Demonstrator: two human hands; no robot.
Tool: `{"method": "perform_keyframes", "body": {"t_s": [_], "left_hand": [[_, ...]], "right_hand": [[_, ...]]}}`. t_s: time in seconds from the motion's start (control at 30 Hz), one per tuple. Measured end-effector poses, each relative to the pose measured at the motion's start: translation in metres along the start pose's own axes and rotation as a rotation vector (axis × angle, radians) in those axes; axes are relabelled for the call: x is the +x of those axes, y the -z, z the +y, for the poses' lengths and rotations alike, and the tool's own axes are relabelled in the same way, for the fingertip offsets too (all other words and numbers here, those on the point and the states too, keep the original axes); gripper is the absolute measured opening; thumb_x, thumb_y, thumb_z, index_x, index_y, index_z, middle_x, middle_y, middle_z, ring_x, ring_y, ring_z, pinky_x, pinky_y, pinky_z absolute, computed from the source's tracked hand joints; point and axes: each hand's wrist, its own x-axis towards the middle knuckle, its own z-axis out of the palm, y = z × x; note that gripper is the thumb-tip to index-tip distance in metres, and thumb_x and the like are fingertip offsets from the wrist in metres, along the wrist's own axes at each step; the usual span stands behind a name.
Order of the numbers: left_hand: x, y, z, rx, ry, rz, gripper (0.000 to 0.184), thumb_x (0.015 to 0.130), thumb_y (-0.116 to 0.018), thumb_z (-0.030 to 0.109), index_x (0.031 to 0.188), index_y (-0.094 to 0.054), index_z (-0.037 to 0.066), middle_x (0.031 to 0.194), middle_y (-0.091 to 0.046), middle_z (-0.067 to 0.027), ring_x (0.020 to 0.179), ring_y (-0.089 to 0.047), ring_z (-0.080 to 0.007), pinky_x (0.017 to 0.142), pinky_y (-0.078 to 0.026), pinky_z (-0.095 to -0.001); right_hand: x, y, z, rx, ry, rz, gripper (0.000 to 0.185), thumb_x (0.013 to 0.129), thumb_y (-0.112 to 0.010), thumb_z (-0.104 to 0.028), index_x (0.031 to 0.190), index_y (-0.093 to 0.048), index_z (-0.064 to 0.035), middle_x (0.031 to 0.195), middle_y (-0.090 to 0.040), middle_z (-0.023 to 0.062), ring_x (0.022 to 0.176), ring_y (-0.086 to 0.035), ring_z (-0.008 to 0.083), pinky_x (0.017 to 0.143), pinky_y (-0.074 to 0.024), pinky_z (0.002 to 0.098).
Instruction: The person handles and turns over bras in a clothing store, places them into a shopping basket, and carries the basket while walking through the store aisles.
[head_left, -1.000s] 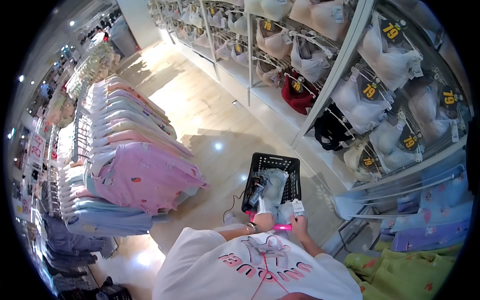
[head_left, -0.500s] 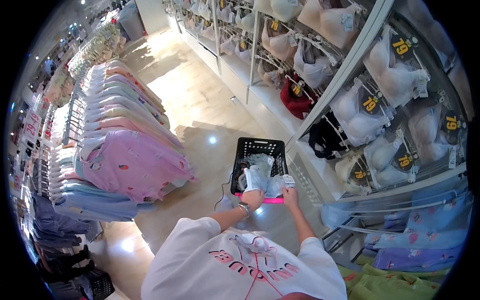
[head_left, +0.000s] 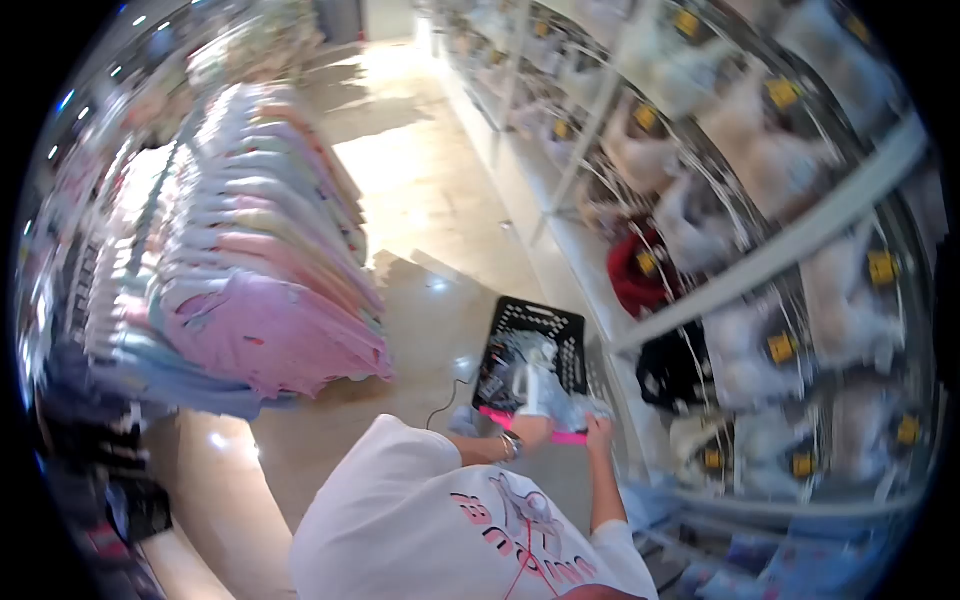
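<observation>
Fingers [head_left: 545, 423] of the left hand [head_left: 533, 431] are curled at the base of a white strip [head_left: 531, 390]; because of blur, I cannot tell whether they grip this strip, the pink handle [head_left: 570, 438] or both. The right hand [head_left: 599, 431] is narrow, pinching the edge of a pale garment [head_left: 560, 407]. This garment lies just beyond the handle and between the two hands, beside the strip. On the left wrist sits a metallic band [head_left: 512, 445]. Ahead of the hands is the black basket [head_left: 572, 365], which contains more pale, unclear items [head_left: 522, 350]. A thin cord [head_left: 440, 405] curves on the floor [head_left: 410, 340] to its left. Farther left hangs a pink top [head_left: 265, 335] on a rack; to the right, bras [head_left: 755, 350] fill the wall display.
</observation>
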Motion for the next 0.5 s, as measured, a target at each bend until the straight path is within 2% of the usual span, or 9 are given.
{"method": "perform_keyframes", "body": {"t_s": [0.07, 0.13, 0.33, 0.43, 0.5], "left_hand": [[0.013, -0.001, 0.001, -0.027, 0.018, 0.024, 0.026, 0.079, -0.050, 0.023, 0.068, -0.063, 0.004, 0.067, -0.062, -0.0183, 0.062, -0.062, -0.0364, 0.058, -0.050, -0.0468], [0.031, -0.026, -0.018, -0.080, 0.007, 0.049, 0.027, 0.081, -0.049, 0.024, 0.069, -0.063, 0.004, 0.069, -0.063, -0.0185, 0.064, -0.062, -0.0367, 0.058, -0.050, -0.0471], [0.067, -0.014, -0.015, -0.066, 0.096, -0.051, 0.028, 0.083, -0.050, 0.025, 0.072, -0.063, 0.003, 0.067, -0.062, -0.0194, 0.063, -0.062, -0.0376, 0.058, -0.049, -0.0475], [0.082, -0.009, -0.017, -0.096, 0.084, 0.036, 0.027, 0.082, -0.051, 0.024, 0.071, -0.063, 0.002, 0.065, -0.061, -0.0195, 0.062, -0.062, -0.0376, 0.057, -0.049, -0.0470], [0.092, -0.010, -0.023, -0.081, 0.055, -0.006, 0.028, 0.083, -0.051, 0.024, 0.070, -0.063, 0.002, 0.065, -0.061, -0.0198, 0.062, -0.062, -0.0377, 0.057, -0.049, -0.0470]], "right_hand": [[0.020, 0.002, 0.003, -0.017, 0.058, -0.079, 0.041, 0.084, -0.063, -0.026, 0.061, -0.055, 0.0072, 0.055, -0.052, 0.0191, 0.053, -0.051, 0.0255, 0.055, -0.0364, 0.0431], [0.037, 0.007, -0.018, 0.005, -0.016, -0.142, 0.045, 0.084, -0.062, -0.028, 0.059, -0.054, 0.0079, 0.052, -0.051, 0.0195, 0.051, -0.050, 0.0243, 0.053, -0.0360, 0.0431], [0.086, 0.009, -0.032, -0.115, 0.008, -0.246, 0.046, 0.085, -0.061, -0.030, 0.060, -0.054, 0.0088, 0.052, -0.050, 0.0213, 0.046, -0.048, 0.0251, 0.050, -0.0345, 0.0447], [0.108, 0.008, -0.041, -0.159, -0.033, -0.305, 0.046, 0.085, -0.061, -0.030, 0.061, -0.054, 0.0090, 0.053, -0.050, 0.0217, 0.046, -0.048, 0.0254, 0.051, -0.0352, 0.0443], [0.123, 0.003, -0.042, -0.121, 0.041, -0.325, 0.047, 0.085, -0.061, -0.031, 0.061, -0.054, 0.0091, 0.052, -0.050, 0.0219, 0.046, -0.047, 0.0257, 0.051, -0.0353, 0.0444]]}}
